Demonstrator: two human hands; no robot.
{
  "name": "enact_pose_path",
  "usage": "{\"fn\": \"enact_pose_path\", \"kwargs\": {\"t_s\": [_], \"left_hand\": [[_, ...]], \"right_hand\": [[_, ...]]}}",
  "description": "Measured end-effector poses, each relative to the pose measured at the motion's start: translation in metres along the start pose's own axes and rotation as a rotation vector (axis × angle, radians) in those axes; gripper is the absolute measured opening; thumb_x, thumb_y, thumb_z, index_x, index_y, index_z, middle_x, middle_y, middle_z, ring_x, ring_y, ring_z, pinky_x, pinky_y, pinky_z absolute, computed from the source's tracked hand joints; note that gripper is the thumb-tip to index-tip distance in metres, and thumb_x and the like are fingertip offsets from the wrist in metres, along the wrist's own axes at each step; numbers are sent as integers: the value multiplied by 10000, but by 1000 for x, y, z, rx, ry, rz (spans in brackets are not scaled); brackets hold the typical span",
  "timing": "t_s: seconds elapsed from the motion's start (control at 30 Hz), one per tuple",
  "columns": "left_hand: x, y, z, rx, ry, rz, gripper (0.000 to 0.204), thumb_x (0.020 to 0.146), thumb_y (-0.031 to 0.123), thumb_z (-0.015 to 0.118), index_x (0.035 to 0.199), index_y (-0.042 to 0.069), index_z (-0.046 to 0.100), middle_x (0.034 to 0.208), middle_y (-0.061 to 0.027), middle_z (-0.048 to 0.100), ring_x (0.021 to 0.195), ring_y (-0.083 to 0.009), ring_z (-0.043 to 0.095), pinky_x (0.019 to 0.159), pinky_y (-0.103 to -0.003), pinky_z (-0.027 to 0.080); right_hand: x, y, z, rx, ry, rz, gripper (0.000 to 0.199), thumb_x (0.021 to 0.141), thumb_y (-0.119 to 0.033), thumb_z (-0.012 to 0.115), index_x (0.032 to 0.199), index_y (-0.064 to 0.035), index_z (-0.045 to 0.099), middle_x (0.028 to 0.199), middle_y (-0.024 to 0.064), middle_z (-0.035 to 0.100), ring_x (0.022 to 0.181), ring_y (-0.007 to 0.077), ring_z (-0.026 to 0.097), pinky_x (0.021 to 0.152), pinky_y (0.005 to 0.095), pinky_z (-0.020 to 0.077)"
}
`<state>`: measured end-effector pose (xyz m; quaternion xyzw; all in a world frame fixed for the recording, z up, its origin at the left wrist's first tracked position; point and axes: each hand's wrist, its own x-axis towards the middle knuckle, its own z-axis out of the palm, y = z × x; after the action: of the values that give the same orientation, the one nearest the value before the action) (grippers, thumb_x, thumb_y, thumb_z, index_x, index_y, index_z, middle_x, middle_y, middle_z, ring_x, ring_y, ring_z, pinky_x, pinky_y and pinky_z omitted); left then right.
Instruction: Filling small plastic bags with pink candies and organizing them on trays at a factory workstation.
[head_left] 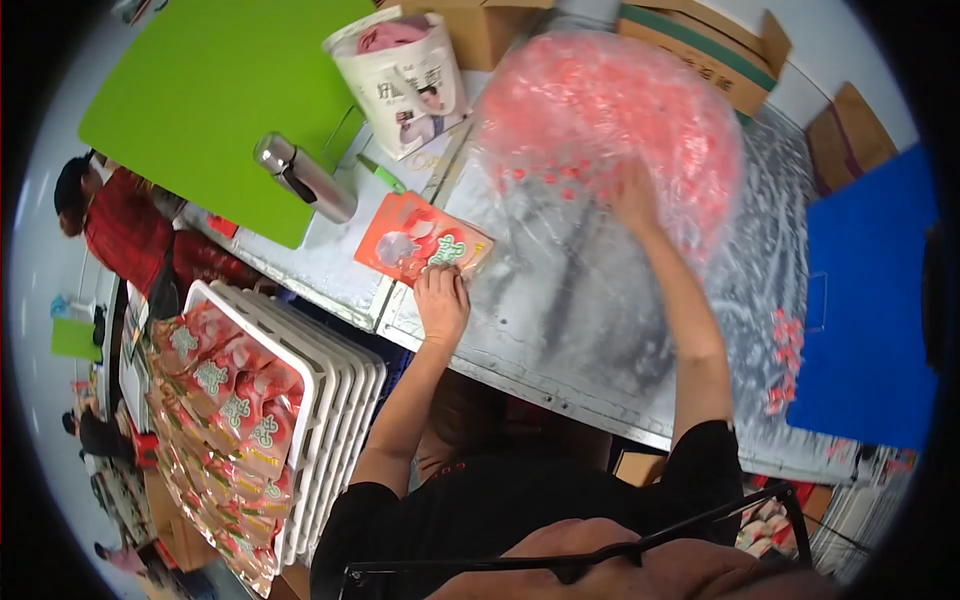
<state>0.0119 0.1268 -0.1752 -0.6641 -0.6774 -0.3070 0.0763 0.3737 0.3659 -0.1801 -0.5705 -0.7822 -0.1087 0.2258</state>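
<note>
My left hand (pixel 442 303) is at the near edge of a red-and-pink printed pouch (pixel 408 238), its fingers curled and pinching the edge. The pouch lies flat on the metal-topped table (pixel 530 330). My right hand (pixel 632 198) reaches to the near side of a large clear plastic bag (pixel 610 100) full of small pink-red wrapped pieces. Its fingers are blurred and partly lost among the pieces and the plastic. A few loose pieces (pixel 567 180) lie just left of that hand.
Stacked white crates (pixel 345 400) at the left hold many similar pouches (pixel 235 400). A steel flask (pixel 305 178), a green-handled tool (pixel 382 175) and a white tote bag (pixel 400 85) stand or lie beyond the pouch. A blue panel (pixel 865 300) borders the right; cardboard boxes (pixel 700 50) line the back.
</note>
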Motion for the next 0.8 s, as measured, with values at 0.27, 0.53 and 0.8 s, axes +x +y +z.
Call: {"fn": "enact_pose_path", "kwargs": {"t_s": [0.27, 0.53, 0.8], "left_hand": [[-5, -11, -9, -340, 194, -445, 75, 987, 62, 489, 970, -11, 489, 804, -170, 534, 721, -324, 521, 710, -415, 451], [-9, -22, -8, -482, 321, -442, 97, 1002, 91, 513, 964, 3, 529, 881, -107, 534, 752, -211, 511, 695, -331, 451], [-17, 48, -53, -486, 40, -220, 89, 869, 62, 695, 819, -9, 677, 716, -113, 602, 598, -190, 582, 585, -317, 468]], "right_hand": [[115, 33, 24, 269, -100, 290, 736, 921, -530, 568, 1461, -55, 413, 1510, 272, 364, 1404, 436, 339, 1161, 479, 297], [21, -46, -25, 66, -234, 19, 694, 883, -569, 580, 1413, -128, 501, 1477, 174, 451, 1403, 351, 359, 1127, 560, 287], [-92, -134, -91, 303, 230, -255, 524, 839, -303, 692, 1308, -100, 574, 1362, 144, 535, 1306, 359, 461, 1084, 545, 328]]}}
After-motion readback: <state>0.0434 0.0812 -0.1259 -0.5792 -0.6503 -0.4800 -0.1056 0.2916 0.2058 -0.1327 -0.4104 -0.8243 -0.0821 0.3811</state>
